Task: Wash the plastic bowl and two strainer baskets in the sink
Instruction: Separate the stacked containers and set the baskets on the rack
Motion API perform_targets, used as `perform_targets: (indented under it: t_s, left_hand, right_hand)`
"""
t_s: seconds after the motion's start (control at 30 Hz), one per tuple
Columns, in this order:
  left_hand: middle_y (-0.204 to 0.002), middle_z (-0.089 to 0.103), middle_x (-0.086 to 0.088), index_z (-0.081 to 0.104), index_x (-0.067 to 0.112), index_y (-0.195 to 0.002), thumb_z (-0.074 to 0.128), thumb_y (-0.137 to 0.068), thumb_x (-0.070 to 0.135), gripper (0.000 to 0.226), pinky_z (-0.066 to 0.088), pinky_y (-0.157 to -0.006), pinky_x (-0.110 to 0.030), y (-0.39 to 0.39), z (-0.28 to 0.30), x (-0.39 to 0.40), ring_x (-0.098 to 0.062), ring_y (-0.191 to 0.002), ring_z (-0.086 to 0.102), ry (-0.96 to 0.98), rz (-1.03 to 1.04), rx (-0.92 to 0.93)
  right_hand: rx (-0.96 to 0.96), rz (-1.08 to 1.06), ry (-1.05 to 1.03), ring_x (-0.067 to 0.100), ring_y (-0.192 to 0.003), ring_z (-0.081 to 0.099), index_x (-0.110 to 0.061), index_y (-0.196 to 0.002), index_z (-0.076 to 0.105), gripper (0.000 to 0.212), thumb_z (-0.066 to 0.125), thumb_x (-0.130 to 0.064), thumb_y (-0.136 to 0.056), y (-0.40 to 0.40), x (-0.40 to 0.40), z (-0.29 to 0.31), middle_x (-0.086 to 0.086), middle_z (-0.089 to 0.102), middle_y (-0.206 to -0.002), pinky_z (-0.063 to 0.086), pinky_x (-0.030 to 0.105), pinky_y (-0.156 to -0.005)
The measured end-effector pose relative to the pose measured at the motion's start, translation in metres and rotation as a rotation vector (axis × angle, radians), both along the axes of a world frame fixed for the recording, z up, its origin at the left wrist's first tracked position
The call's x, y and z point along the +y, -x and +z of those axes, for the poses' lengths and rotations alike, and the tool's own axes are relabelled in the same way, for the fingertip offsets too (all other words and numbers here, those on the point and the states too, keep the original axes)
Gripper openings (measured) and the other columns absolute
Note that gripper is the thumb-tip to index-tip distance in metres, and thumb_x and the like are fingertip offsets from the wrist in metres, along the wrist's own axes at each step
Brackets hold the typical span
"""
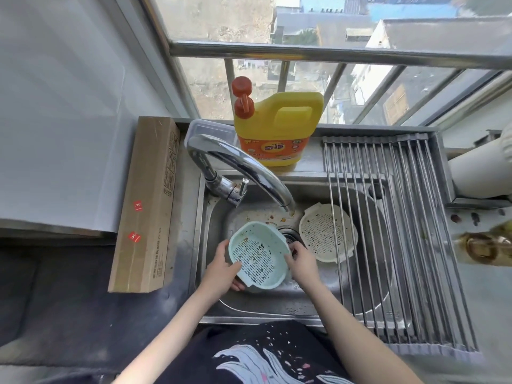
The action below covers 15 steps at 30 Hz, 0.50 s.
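A pale blue strainer basket (256,253) with food bits on its slotted bottom is tilted over the steel sink (277,300). My left hand (223,268) grips its left rim, and my right hand (300,263) holds its right rim. A cream strainer basket (328,232), also speckled with scraps, leans against the sink's right side, partly under the rack. Something pale shows just beneath the blue basket; I cannot tell whether it is the plastic bowl.
The chrome faucet (249,169) arches over the sink with no water visible. A yellow detergent jug (278,128) stands on the back ledge beside a clear container (205,128). A roll-up drying rack (399,231) covers the sink's right part. A cardboard box (149,206) lies at left.
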State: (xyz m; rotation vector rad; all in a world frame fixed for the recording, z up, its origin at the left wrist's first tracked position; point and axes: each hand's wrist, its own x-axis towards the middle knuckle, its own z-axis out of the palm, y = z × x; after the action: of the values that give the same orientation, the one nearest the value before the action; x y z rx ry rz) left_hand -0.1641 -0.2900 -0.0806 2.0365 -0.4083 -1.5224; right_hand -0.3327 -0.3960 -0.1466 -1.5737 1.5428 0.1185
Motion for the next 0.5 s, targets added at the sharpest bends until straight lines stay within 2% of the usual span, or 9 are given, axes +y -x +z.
perform_targets:
  t_s: [0.1,0.23,0.3,0.37,0.5]
  left_hand:
    - [-0.086,0.071,-0.009,0.015,0.024,-0.149,0.049,-0.096,0.010,0.064,0.055,-0.053,-0.024,0.002,0.001,0.002,-0.019,-0.060,0.069,0.037,0.016,0.085]
    - [-0.086,0.070,-0.012,0.022,0.025,-0.148,0.047,-0.098,0.013,0.058,0.055,-0.055,-0.022,0.005,0.000,-0.004,-0.018,-0.064,0.068,0.114,0.020,0.063]
    - [-0.077,0.068,-0.011,0.031,0.027,-0.142,0.045,-0.099,0.012,0.049,0.055,-0.056,-0.022,0.003,0.001,-0.008,-0.016,-0.063,0.068,0.153,0.012,0.084]
    - [-0.068,0.066,-0.009,0.043,0.019,-0.130,0.042,-0.099,0.007,0.034,0.053,-0.054,-0.021,0.002,0.000,-0.010,-0.014,-0.058,0.067,0.161,0.030,0.074]
    - [-0.069,0.063,-0.010,0.049,0.006,-0.109,0.051,-0.096,0.010,0.014,0.052,-0.050,-0.023,0.005,-0.002,-0.011,-0.018,-0.054,0.065,0.112,0.025,-0.038]
  right_hand:
    - [-0.055,-0.105,-0.015,0.014,-0.073,0.059,-0.008,-0.109,0.059,0.022,0.045,-0.020,-0.098,0.003,0.002,0.004,0.004,0.066,-0.094,0.042,0.019,-0.049]
    - [-0.032,-0.189,-0.042,0.019,-0.078,0.057,-0.007,-0.105,0.055,0.018,0.039,-0.013,-0.099,0.010,0.012,0.006,0.006,0.059,-0.091,0.038,0.019,-0.047]
    - [-0.055,-0.238,-0.120,0.024,-0.086,0.059,-0.009,-0.111,0.051,0.017,0.039,-0.012,-0.099,0.016,0.016,0.006,0.009,0.059,-0.097,0.049,0.025,-0.051]
    - [-0.108,-0.333,-0.212,0.030,-0.089,0.063,-0.009,-0.112,0.047,0.016,0.037,-0.011,-0.099,0.020,0.018,0.007,0.012,0.059,-0.102,0.057,0.036,-0.054]
    - [-0.086,-0.345,-0.166,0.017,-0.074,0.056,-0.005,-0.112,0.049,0.020,0.035,-0.010,-0.100,0.020,0.016,0.013,0.011,0.060,-0.097,0.046,0.023,-0.047]
